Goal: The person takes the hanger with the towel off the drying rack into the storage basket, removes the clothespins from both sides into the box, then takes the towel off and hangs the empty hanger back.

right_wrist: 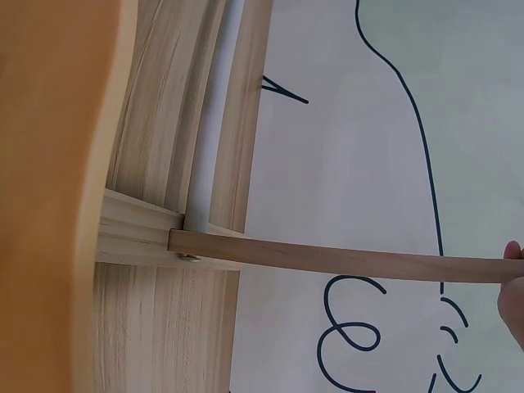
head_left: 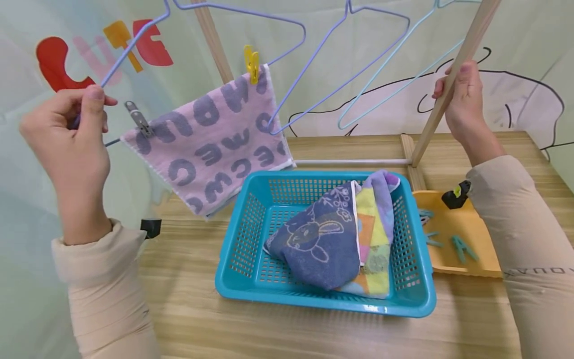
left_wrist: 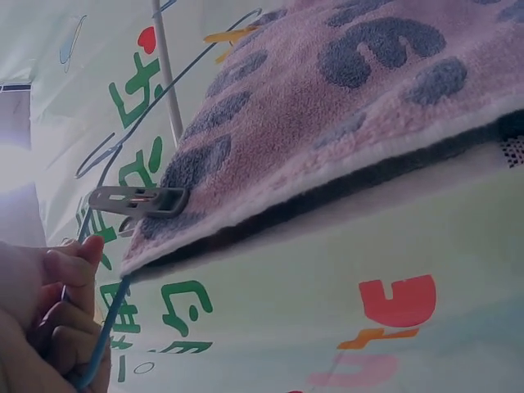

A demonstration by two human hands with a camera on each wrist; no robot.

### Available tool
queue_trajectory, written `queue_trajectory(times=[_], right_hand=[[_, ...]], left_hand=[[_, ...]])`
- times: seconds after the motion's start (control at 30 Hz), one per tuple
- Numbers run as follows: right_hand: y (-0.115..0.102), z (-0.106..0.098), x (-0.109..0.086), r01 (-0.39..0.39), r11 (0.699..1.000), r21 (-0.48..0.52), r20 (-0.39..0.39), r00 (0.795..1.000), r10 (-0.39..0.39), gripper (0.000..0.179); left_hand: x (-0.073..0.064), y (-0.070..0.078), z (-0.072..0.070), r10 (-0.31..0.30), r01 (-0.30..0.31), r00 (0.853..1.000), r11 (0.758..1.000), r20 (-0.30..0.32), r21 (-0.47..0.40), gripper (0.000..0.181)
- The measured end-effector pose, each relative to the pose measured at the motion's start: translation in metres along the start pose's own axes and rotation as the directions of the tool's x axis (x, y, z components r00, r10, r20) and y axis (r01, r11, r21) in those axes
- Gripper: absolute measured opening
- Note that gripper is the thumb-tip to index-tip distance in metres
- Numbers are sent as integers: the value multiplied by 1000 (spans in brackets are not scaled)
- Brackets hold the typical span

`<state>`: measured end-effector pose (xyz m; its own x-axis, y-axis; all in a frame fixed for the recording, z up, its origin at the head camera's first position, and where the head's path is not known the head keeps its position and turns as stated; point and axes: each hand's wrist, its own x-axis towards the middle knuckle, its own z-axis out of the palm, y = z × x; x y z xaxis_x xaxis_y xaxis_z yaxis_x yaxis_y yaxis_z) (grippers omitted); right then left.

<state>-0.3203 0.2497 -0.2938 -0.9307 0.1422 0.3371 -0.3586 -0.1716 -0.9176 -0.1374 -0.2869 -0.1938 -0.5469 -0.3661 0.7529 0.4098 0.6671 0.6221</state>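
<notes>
At the left of the head view my left hand [head_left: 78,134] grips the end of a purple-blue clothes hanger [head_left: 130,47]. A pink towel with grey lettering [head_left: 211,134] hangs over that hanger's lower bar, tilted up to the right. A grey clothespin [head_left: 139,119] clips its left corner, and a yellow clothespin [head_left: 252,65] its right. In the left wrist view, curled fingers [left_wrist: 74,282] hold the hanger just beside the grey clothespin [left_wrist: 139,202]. My right hand [head_left: 466,102] holds an upright wooden post [head_left: 448,85] of the rack.
A teal basket [head_left: 325,306] holds a dark blue bunny towel [head_left: 318,234] and a multicoloured cloth [head_left: 376,239]. To its right sits an orange tray [head_left: 475,229] with several green clothespins [head_left: 462,249]. A purple hanger [head_left: 314,102] and a light-blue hanger [head_left: 394,89] hang right of the towel.
</notes>
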Motion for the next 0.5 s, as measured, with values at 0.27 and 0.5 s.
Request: queue_trajectory(times=[0.27,0.5], right_hand=[[-1,-2,0,-1,1000,5,5,1000,1,29],[-2,-5,-1,-5,1000,13,-1,1000,5,30]], left_hand=[[-4,12,-26,-158,163,986,982,-58,95,22],[-1,-16,-54,-94,98,995,983,-32,156,18]])
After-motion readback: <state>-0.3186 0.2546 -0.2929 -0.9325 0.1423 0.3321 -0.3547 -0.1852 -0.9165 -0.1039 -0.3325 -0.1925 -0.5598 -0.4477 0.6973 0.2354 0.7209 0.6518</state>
